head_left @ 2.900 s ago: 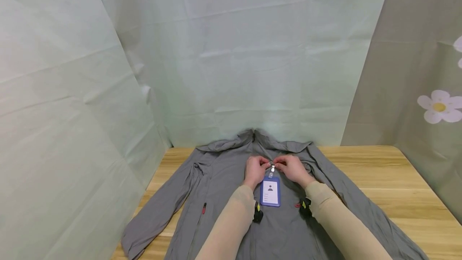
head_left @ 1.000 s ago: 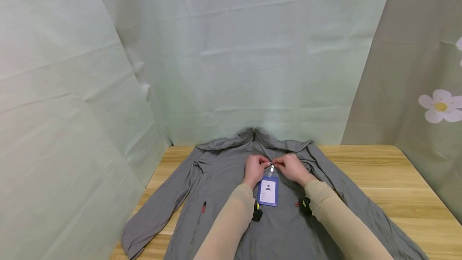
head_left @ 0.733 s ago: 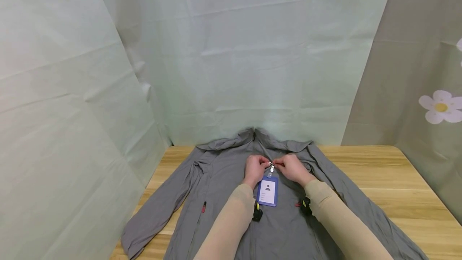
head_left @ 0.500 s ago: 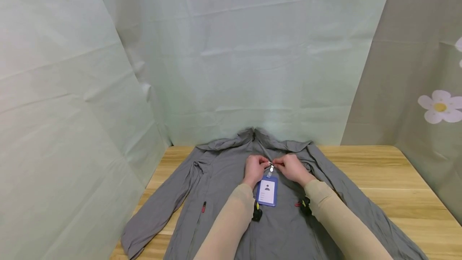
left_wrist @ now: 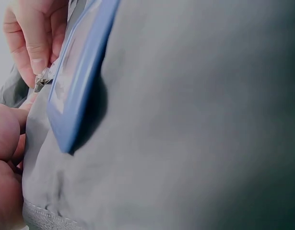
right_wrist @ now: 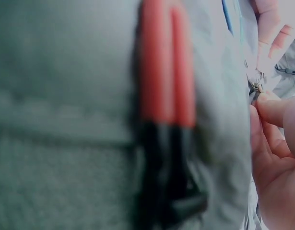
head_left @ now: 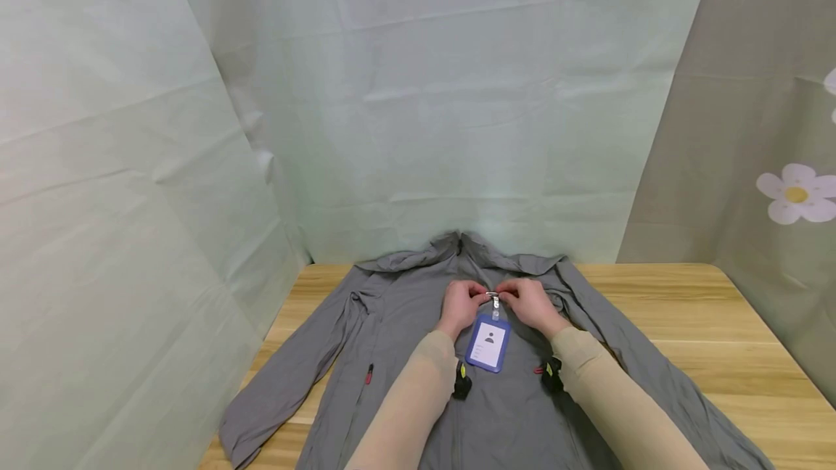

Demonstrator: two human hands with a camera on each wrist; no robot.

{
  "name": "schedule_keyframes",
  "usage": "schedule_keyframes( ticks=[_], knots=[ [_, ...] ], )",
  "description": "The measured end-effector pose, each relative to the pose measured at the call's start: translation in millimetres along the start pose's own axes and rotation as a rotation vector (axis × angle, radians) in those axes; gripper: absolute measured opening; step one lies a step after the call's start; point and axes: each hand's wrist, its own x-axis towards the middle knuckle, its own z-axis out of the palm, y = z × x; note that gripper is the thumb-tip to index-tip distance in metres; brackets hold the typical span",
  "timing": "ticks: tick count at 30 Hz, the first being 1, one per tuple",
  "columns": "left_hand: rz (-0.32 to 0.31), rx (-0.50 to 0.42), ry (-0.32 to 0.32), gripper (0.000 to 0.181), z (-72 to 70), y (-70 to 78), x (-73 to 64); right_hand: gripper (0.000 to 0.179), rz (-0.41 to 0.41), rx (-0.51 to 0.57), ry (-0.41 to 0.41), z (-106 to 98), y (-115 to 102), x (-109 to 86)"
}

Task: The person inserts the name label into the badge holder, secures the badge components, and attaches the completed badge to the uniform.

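Note:
A grey jacket point(head_left: 411, 339) lies spread on the table, collar at the back. On its chest, my left hand point(head_left: 460, 305) and right hand point(head_left: 527, 303) meet fingertip to fingertip at a metal pin bar point(head_left: 492, 294). Thumbs and forefingers pinch at its two ends. From the bar hangs a blue-framed ID badge point(head_left: 488, 344) on a short strap point(head_left: 496, 304), tilted with its top to the right. In the left wrist view the badge point(left_wrist: 80, 96) stands at a slant over the cloth. The right wrist view has metal point(right_wrist: 256, 87) at the right thumb; fingers partly hide it.
Red-and-black zipper pulls sit on the jacket, one at the left point(head_left: 369, 376) and one beside the right wrist point(right_wrist: 167, 62). The wooden table point(head_left: 712, 339) shows on both sides. Pale cloth walls point(head_left: 470, 129) enclose the back and sides.
The badge's lower part has stayed near the same spot while its top swings right, so it now tilts. The pin bar lies straighter between my fingers, and my right fingertips shift slightly right.

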Motion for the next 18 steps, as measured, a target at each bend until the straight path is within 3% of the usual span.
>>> schedule_keyframes(
  ticks=[8, 15, 18],
  knots=[
    [0.010, 0.006, -0.012, 0.008, -0.4, -0.8, 1.0, 0.018, 0.028, 0.031, -0.001, -0.2, 2.5, 2.3],
    [0.022, -0.016, -0.039, 0.006, -4.4, -0.3, 2.3, 0.049, 0.039, 0.099, -0.115, -6.8, 5.9, 3.7],
    [0.003, -0.025, -0.059, 0.006, -6.6, -1.2, 2.7, 0.052, 0.029, 0.102, -0.139, -8.2, 6.1, 3.4]
  ],
)
